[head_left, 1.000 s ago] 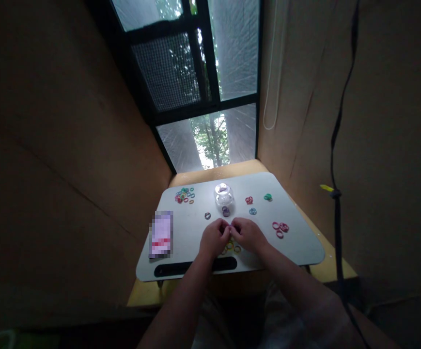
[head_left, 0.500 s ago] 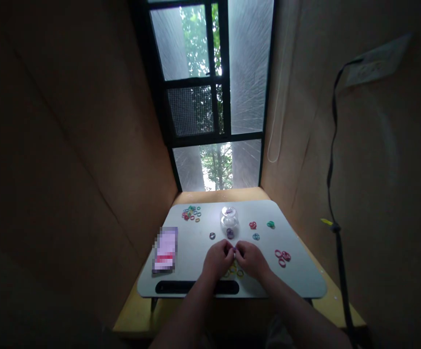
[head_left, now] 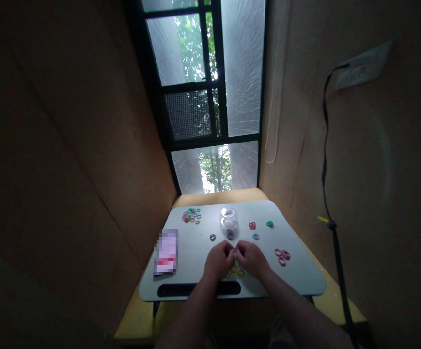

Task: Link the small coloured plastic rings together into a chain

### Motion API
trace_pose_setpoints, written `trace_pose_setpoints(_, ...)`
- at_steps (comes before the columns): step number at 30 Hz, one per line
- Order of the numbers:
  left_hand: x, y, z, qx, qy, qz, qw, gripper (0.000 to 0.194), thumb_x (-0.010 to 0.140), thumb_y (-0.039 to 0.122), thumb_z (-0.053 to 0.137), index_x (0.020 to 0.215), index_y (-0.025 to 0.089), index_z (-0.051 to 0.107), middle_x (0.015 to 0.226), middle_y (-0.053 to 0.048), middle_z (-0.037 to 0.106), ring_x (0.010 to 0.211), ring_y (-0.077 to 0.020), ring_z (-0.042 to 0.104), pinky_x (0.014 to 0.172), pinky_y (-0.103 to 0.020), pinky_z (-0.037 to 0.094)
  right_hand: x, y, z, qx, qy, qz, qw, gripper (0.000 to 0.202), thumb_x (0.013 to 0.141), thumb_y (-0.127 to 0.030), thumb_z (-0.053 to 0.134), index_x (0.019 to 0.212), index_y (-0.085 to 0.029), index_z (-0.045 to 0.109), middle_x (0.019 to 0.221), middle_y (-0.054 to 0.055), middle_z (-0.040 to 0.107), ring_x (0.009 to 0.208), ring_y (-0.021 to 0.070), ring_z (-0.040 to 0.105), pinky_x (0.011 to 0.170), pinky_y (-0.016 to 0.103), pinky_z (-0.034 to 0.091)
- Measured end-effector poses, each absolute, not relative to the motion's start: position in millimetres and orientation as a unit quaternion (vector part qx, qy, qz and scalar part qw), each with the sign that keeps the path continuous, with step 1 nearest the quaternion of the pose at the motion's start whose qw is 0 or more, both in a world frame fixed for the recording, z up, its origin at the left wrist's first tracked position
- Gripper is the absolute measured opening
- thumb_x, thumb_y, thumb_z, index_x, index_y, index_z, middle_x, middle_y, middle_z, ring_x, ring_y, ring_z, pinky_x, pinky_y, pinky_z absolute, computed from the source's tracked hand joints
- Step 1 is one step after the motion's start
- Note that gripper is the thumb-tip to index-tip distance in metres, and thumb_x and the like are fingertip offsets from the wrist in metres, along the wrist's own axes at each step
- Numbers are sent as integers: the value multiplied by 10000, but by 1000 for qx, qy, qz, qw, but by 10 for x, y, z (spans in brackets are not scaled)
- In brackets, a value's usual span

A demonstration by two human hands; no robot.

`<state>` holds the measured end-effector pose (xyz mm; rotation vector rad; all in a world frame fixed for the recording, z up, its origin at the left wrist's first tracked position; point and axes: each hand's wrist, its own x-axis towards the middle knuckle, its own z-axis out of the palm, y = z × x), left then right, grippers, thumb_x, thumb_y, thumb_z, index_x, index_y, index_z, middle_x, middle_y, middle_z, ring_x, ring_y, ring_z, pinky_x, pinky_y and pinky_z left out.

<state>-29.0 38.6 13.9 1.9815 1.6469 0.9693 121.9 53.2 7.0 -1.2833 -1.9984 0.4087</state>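
My left hand (head_left: 219, 259) and my right hand (head_left: 251, 259) meet above the white lap table (head_left: 195, 252), fingertips pinched together. A small purple thing, too small to make out fully, shows between them. Below the hands lie several yellow rings (head_left: 235, 271), partly covered. Just beyond the fingers stands a clear rounded container (head_left: 228, 220), with purple rings (head_left: 230, 234) at its near side. A dark ring (head_left: 212, 237) lies to the left of these. Right of the container are red rings (head_left: 252, 226), blue rings (head_left: 256, 236) and green rings (head_left: 270, 224).
Pinkish-red rings (head_left: 282, 256) lie at the right of the table, and a mixed pile of coloured rings (head_left: 191, 215) at the back left. A phone (head_left: 166, 252) with a blurred screen rests at the left. A black slot (head_left: 181, 290) runs along the front edge. A black cable (head_left: 324, 145) hangs at right.
The view has shifted slightly. Both hands stay pinched together in nearly the same place over the yellow rings.
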Motion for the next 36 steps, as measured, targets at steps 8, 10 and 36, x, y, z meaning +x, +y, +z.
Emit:
trace_pose_setpoints(8,-300,387,130,712,582,347,186,116,831,250,537,776,181,612,710,-1,623,646,-124,537,610,-233,359,1214,534,70,-499,-772,162,360,181,802,-212,494,623,-196,511,608,-7,565,569,126,480,547,232,291)
trace_pose_setpoints(10,-301,389,124,711,582,348,187,112,830,248,536,776,183,610,706,2,622,643,-123,536,608,-230,358,1216,531,76,-499,-771,161,361,183,802,-217,492,621,-197,510,607,-8,563,568,127,479,548,233,293)
trace_pose_setpoints(36,-329,414,86,716,563,356,210,120,832,276,531,796,188,605,706,12,619,631,-115,525,599,-235,356,1231,589,34,-491,-785,167,338,165,808,-228,485,650,-192,518,618,-7,556,589,125,486,581,234,316)
